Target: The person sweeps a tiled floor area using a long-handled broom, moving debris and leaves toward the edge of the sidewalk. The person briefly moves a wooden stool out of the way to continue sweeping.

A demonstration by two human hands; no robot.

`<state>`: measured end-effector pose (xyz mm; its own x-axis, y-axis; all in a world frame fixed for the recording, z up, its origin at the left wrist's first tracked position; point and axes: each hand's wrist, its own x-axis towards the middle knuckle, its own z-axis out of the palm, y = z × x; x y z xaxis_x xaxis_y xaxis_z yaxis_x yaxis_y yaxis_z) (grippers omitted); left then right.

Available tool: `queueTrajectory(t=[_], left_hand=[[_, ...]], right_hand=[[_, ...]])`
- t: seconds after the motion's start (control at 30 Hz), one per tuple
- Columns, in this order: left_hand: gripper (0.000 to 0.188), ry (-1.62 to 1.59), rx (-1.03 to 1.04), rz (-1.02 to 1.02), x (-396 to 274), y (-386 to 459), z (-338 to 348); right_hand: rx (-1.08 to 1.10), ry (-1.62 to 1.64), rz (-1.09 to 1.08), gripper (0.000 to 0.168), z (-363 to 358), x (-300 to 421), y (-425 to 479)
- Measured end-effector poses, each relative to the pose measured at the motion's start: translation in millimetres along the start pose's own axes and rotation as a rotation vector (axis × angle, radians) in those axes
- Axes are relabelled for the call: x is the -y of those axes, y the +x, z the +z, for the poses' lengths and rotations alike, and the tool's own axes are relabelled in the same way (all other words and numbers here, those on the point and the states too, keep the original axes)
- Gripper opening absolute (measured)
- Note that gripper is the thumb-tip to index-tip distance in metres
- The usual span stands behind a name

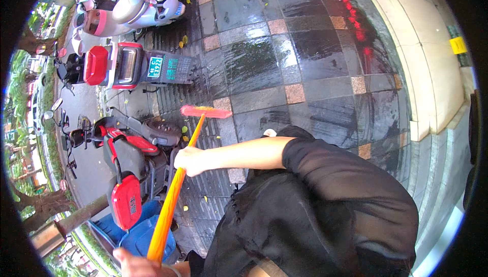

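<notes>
A long orange pole [171, 199] runs up from the lower left to a pinkish-red brush head [206, 112] resting on the wet paving. My right hand [190, 160] is closed around the middle of the pole, its arm reaching across from the right. Lower down, at the picture's bottom edge, my left hand [137, 264] grips near the pole's upper end and is partly cut off. Dark, loose clothing [305, 208] covers my body. The toe of a pale shoe [270, 133] shows beyond my forearm.
Along the left stand a red-and-grey scooter [126, 65], a white scooter [148, 12] and a bike with a red backrest [127, 202]. Blue plastic bins [146, 235] sit lower left. Grey tiles [251, 63] shine wet. On the right are a cream stone wall [423, 59] and steps [431, 162].
</notes>
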<state>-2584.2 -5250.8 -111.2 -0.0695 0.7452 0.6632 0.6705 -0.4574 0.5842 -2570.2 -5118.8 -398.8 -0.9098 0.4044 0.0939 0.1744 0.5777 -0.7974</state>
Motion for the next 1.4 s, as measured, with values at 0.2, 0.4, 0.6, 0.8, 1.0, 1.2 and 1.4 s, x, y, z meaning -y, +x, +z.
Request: queueTrajectory(t=[0.2, 0.4, 0.6, 0.8, 1.0, 1.2, 1.4], left_hand=[[0.027, -0.341, 0.086, 0.005, 27, 10, 36], [0.010, -0.584, 0.514, -0.286, 101, 11, 201], [0.005, -0.792, 0.701, -0.458, 119, 26, 370], [0.014, -0.388, 0.407, -0.593, 116, 78, 265], [0.017, 0.141, 0.280, -0.566, 26, 128, 199], [0.016, 0.094, 0.101, -0.151, -36, 134, 214], [0.019, -0.453, 0.120, 0.080, -57, 97, 247]], right_hand=[[-0.116, -0.340, 0.191, 0.011, -82, -65, -92], [-0.224, -0.596, 0.701, 0.012, -183, -229, -254], [-0.228, -0.601, 0.873, 0.015, -256, -354, -352], [-0.090, -0.303, 0.592, 0.014, -206, -318, -187], [0.149, 0.060, 0.205, 0.014, -160, -203, -38], [0.216, -0.001, -0.184, 0.015, -192, -119, -56], [0.065, -0.124, -0.005, 0.012, -233, -175, -200]])
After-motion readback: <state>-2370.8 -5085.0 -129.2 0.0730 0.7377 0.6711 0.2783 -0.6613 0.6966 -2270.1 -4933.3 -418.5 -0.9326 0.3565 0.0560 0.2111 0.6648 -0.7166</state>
